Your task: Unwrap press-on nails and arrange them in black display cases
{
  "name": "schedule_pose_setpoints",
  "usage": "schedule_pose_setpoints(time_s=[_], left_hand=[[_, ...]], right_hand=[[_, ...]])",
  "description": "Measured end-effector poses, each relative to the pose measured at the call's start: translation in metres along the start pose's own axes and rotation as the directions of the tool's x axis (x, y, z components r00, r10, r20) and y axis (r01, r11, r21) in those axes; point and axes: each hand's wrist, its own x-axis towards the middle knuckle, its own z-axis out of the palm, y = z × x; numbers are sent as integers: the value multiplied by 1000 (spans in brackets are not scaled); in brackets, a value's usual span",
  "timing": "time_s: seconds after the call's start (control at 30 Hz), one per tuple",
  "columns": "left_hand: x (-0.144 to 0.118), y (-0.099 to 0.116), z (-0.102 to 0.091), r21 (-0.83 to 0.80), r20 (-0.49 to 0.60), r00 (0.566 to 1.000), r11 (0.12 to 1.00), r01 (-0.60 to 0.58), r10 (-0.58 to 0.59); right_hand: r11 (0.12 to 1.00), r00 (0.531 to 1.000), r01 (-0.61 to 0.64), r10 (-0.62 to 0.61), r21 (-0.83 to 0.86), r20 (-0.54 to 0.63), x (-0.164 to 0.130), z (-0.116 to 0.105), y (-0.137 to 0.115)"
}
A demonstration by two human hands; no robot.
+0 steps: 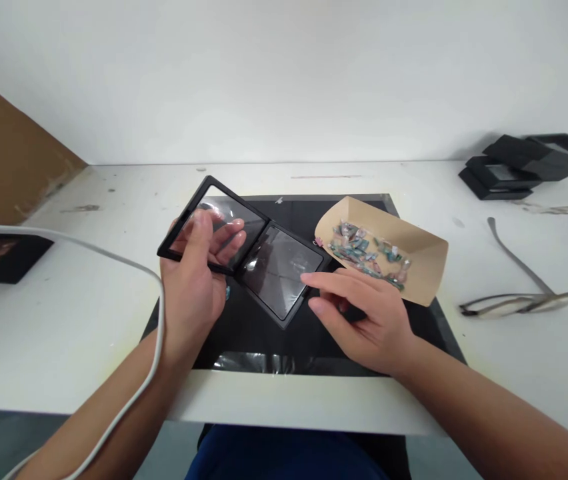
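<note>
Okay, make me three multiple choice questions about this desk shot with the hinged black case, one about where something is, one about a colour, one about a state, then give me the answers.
1. Where does the paper tray of small pieces lie?
A. On the far right edge of the black mat
B. On the cardboard at the left
C. On the pile of frames

2. What colour is the rim of the hinged case?
A. White
B. Black
C. Brown

3. How is the hinged case?
A. Shut flat
B. Open, both clear panels showing
C. In two separate parts

Answers:
1 A, the tray rests on the black mat beyond the right hand.
2 B, black edges frame both clear panels.
3 B, the left hand grips one raised half while the other half lies spread out beside it, joined at the hinge.
</note>
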Motion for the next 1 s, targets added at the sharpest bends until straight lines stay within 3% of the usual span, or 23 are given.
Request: schedule_pose_setpoints(time_s=[0.3,0.7,1.0], left_hand=[[-10,13,2,-25,82,997,1000,8,-6],[-17,15,-1,133,64,984,976,-174,167],[-19,18,0,95,107,979,978,-184,173]], right_hand=[[990,992,124,-125,-61,-13,1,0,-4],[984,990,126,-117,-128,77,-2,-2,-8],[988,993,96,-86,-123,82,-2,1,-4]])
